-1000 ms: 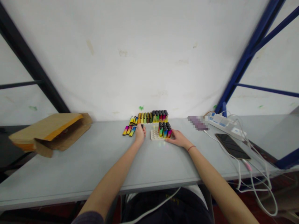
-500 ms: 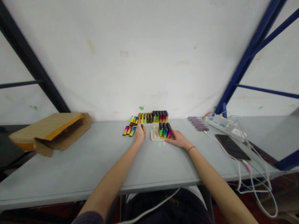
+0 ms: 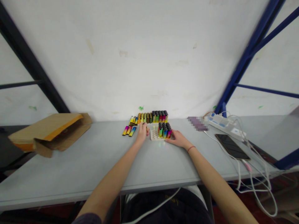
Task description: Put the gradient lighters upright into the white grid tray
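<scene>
My left hand (image 3: 142, 133) is closed just left of a white holed tray (image 3: 154, 137). A small dark end shows at its fingers, looking like the top of a lighter; the rest is hidden. My right hand (image 3: 178, 138) grips the tray's right end, thumb along the front and fingers by the block of rainbow-coloured lighters (image 3: 165, 132). These stand upright with black tops, filling the tray's right part, while open holes show on its left. Several loose rainbow lighters (image 3: 129, 131) lie flat to the left of my left hand.
Behind stand a block of black-topped lighters (image 3: 160, 117) and a row of yellowish ones (image 3: 145, 118), with more lighters (image 3: 133, 120) lying beside them. An opened cardboard box (image 3: 51, 126) sits left. Rightward are a phone (image 3: 232, 147), a power strip (image 3: 227, 126) and loose white cables.
My left hand has moved slightly right, from beside the loose lighters toward the tray, and its fingers have turned. My right hand stays at the tray.
</scene>
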The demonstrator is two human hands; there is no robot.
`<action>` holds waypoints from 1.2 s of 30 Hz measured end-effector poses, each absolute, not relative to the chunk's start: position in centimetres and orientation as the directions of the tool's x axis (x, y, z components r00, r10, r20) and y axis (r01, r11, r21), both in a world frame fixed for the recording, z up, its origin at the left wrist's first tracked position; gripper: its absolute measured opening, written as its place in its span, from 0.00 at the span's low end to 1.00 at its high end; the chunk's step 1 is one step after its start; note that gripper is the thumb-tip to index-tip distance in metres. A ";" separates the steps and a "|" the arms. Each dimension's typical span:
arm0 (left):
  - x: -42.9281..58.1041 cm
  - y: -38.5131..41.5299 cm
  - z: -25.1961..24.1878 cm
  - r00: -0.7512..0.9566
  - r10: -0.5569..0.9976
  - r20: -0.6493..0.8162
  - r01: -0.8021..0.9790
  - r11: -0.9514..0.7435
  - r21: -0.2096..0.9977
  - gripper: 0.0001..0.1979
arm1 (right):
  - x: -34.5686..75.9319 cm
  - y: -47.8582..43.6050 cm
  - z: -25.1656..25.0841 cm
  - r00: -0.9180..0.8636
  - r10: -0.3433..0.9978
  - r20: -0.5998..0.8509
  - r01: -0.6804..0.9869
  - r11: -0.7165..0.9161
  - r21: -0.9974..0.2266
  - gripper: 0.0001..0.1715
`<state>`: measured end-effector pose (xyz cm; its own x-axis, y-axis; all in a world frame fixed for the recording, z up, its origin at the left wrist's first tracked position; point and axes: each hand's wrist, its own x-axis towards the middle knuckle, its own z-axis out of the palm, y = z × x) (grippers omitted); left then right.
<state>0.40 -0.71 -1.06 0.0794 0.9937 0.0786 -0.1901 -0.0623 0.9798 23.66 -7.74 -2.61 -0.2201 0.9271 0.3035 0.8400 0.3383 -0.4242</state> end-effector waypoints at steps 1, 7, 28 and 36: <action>0.6 -0.9 -1.1 0.089 0.980 0.176 -0.139 -0.163 0.977 0.18 | 23.7 -7.7 -2.7 -0.222 0.926 0.304 0.838 0.341 -0.425 0.28; 1.8 -1.5 -1.2 0.141 0.839 0.525 0.114 -0.541 0.833 0.18 | 23.8 -7.5 -3.0 -0.220 0.922 0.319 0.833 0.348 -0.431 0.29; 1.8 -3.3 -1.5 0.401 0.747 0.530 0.214 -0.639 0.738 0.15 | 24.0 -7.3 -3.3 -0.226 0.917 0.328 0.832 0.357 -0.425 0.28; 2.3 -3.4 -2.5 0.358 0.738 0.572 0.235 -0.664 0.710 0.13 | 23.8 -7.6 -2.9 -0.220 0.921 0.323 0.835 0.349 -0.425 0.27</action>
<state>2.28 -3.37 -2.50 0.3581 0.7381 0.5718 0.2346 -0.6639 0.7101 23.79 -7.58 -2.87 -0.2203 0.9205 0.3227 0.8353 0.3489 -0.4250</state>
